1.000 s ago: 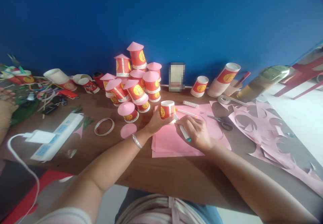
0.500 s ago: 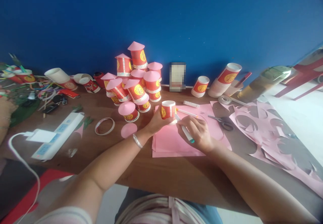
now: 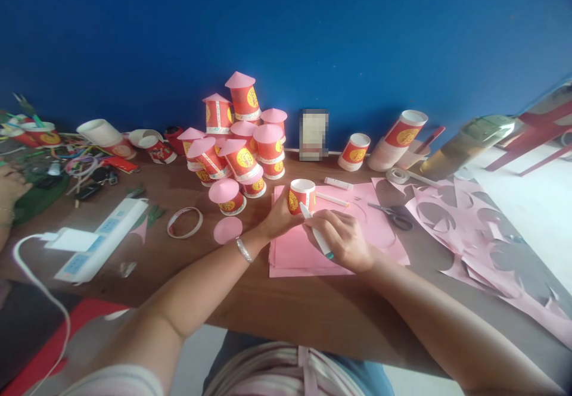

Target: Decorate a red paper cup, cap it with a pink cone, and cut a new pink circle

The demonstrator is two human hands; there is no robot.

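Scissors (image 3: pixel 392 214), paper scraps (image 3: pixel 487 278) and pink-roofed cups (image 3: pixel 241 161) show a craft workspace.

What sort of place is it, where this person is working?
Probably a craft workspace, at home or in a classroom; I cannot tell which. The signs are the red cups with pink paper cones, the cut paper scraps and the scissors on the table.

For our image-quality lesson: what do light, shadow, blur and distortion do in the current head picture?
In the head view: strong light pales the floor at right; shadow darkens the table beside the right forearm; the bottle looks stretched, probably by the wide lens; another person's hand, far left, is blurred; the held cup looks slightly soft.
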